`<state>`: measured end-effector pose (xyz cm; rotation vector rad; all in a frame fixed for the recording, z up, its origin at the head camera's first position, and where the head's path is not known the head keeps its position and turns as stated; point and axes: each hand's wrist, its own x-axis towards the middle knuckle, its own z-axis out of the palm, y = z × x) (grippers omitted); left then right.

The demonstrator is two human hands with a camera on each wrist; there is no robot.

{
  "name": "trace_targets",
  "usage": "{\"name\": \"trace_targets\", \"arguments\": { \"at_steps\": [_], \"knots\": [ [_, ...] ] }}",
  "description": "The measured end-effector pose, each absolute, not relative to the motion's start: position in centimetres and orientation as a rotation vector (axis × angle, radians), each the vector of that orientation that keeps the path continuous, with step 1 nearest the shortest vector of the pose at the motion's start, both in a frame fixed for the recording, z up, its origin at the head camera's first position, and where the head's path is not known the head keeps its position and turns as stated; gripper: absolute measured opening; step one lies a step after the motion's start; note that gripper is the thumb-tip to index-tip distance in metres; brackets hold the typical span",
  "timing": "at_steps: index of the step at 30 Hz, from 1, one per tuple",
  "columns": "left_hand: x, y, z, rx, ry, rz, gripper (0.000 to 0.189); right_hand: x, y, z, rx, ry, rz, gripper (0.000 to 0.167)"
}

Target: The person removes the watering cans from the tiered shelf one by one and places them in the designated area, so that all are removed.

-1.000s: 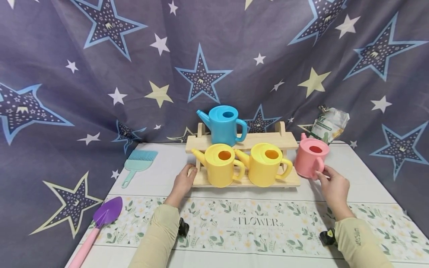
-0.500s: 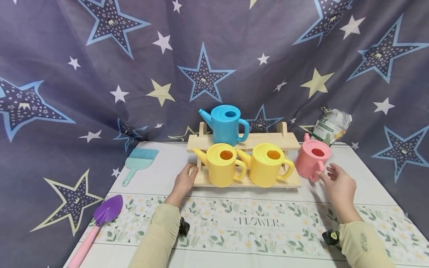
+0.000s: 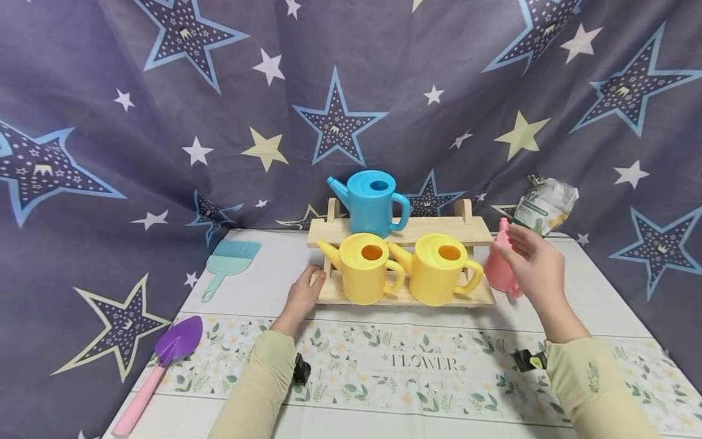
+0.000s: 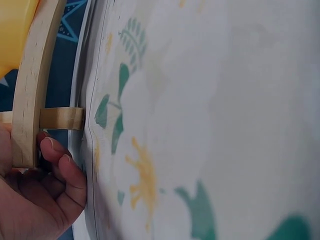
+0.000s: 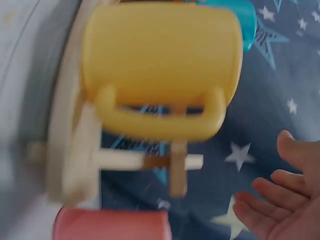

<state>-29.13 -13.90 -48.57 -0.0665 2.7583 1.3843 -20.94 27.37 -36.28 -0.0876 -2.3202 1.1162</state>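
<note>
There are four watering cans [image 3: 364,274] [image 3: 436,277] [image 3: 370,207] [image 3: 498,271], two hands [image 3: 303,297] [image 3: 540,271], two wrist cameras [image 3: 301,369] [image 3: 526,360], one rack [image 3: 439,224], one brush [image 3: 233,259], one shovel [image 3: 153,381] at eight o'clock, one bag [image 3: 545,206], one curtain [image 3: 230,122] and one tabletop [image 3: 439,424].

Rear can [image 3: 368,210]: coloured plain blue. Front cans [image 3: 359,281] [image 3: 432,281]: both coloured plain yellow. Side can [image 3: 498,274]: coloured plain pink. Shelf [image 3: 441,231]: toned pale wood, finely grained. Curtain [image 3: 406,143]: coloured slate purple, patterned with white, pale yellow and blue-outlined dotted stars. Cloth [image 3: 466,378]: coloured white, banded with green leaves, pale yellowish flowers and grey lettering. Brush [image 3: 230,262]: coloured mint, bristled in teal. Trowel [image 3: 175,342]: bladed in purple, handled in pink. Bag [image 3: 544,204]: coloured white, marked with green and yellow. Sleeves [image 3: 253,381] [image 3: 592,384]: coloured pale yellow.
</note>
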Motion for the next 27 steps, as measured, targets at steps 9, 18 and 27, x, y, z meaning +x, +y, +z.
{"name": "trace_targets", "arguments": {
  "at_steps": [9,18,27],
  "knots": [
    [-29.0,-13.8,-48.4,-0.066,2.798,1.327,0.05,-23.1,23.6,-34.1,0.206,-2.454,1.287,0.052],
    [-28.9,-13.8,-48.6,-0.076,2.834,1.334,0.047,-25.8,20.2,-32.6,0.276,-2.58,1.318,0.054],
    [-28.9,-13.8,-48.6,-0.078,2.792,1.36,0.048,-28.2,17.4,-32.4,0.297,-2.647,1.295,0.05]
  ]
}}
